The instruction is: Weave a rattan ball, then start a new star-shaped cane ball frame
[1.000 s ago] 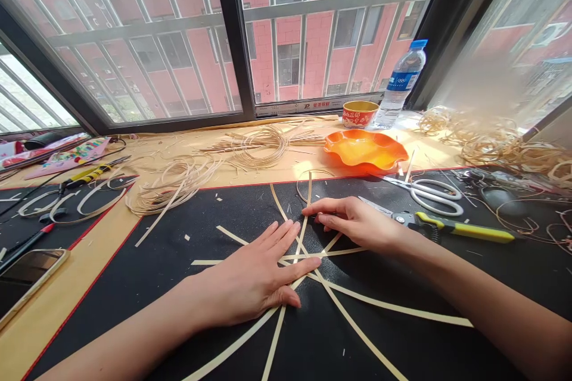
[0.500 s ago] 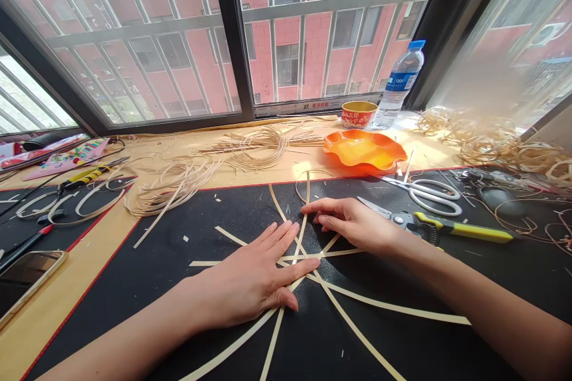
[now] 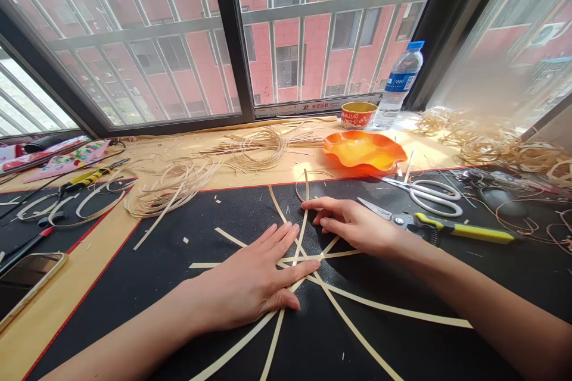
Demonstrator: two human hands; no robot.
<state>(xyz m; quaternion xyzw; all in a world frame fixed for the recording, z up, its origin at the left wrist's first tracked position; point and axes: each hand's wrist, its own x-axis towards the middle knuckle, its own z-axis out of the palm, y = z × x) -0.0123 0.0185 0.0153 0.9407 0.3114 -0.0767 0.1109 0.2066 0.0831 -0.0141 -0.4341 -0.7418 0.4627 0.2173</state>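
Several pale flat strips, which look like cane or bamboo, cross in a star on the black mat. My left hand lies flat over the crossing, fingers spread, covering part of it. My right hand is just beyond and to the right. Its index fingertip rests on the upright strip, near that strip's far end; the other fingers are loosely bent. A long curved strip runs out below my right forearm, and another strip reaches the near edge of the view.
Yellow-handled pruning shears and white-handled scissors lie right of my right hand. Behind are an orange wavy dish, a red tin and a water bottle. Coiled strips lie left; a phone is at the left edge.
The far end of the upright strip has shifted slightly left under my right index finger. The near end of the lower-left strip has moved a little right. Both hands stay almost in place.
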